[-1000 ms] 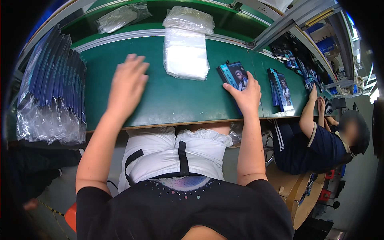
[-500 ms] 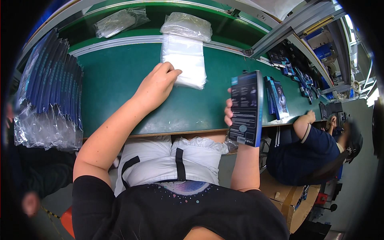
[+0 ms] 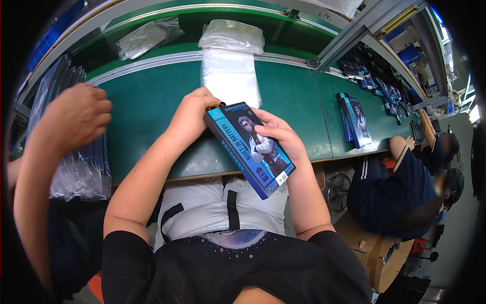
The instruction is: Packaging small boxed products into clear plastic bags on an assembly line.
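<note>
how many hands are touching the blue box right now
2: the left hand grips its far top corner and the right hand lies on its face. A co-worker's hand at far left is off it, over the bagged packs.

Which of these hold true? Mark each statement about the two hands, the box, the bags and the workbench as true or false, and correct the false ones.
1. Both hands hold the blue printed box. True: the left hand grips its far end and the right hand lies across its face; the blue printed box is lifted over the near table edge.
2. The stack of clear plastic bags lies left of the box, by the co-worker's hand. False: the stack of clear plastic bags lies beyond the box, mid-table.
3. The table top is green. True: the green table.
4. No other boxes are on the table. False: more blue boxes lie to the right.
</note>
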Available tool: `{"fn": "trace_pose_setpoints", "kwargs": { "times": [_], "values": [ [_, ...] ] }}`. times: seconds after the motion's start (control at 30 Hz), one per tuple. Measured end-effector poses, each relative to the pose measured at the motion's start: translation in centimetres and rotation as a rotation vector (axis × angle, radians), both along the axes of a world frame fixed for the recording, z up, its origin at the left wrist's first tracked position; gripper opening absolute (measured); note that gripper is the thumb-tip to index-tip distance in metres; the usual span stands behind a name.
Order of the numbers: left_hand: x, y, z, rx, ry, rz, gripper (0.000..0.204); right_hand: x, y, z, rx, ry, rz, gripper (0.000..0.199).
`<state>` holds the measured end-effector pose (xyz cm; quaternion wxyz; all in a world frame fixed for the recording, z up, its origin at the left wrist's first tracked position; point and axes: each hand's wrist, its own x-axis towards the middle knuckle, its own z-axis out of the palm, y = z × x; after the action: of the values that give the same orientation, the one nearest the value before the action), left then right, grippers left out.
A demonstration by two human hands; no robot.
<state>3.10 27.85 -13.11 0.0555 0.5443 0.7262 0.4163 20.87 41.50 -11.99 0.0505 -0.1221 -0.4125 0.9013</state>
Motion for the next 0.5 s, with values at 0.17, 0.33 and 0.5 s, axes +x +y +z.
{"fn": "trace_pose_setpoints", "kwargs": {
  "times": [0.17,0.33,0.5],
  "values": [
    [0.3,-0.2,0.8,-0.138,-0.502,0.130,0.016,1.5,0.7,-0.2,0.145,-0.075,-0.047,0.058],
    [0.4,-0.5,1.1,-0.139,-0.274,0.126,0.018,1.5,0.7,-1.1,0.244,-0.064,-0.117,0.058],
    [1.2,-0.7,1.9,-0.125,-0.125,0.075,0.019,1.2,-1.3,-1.2,0.331,-0.065,-0.288,0.058]
  ]
}}
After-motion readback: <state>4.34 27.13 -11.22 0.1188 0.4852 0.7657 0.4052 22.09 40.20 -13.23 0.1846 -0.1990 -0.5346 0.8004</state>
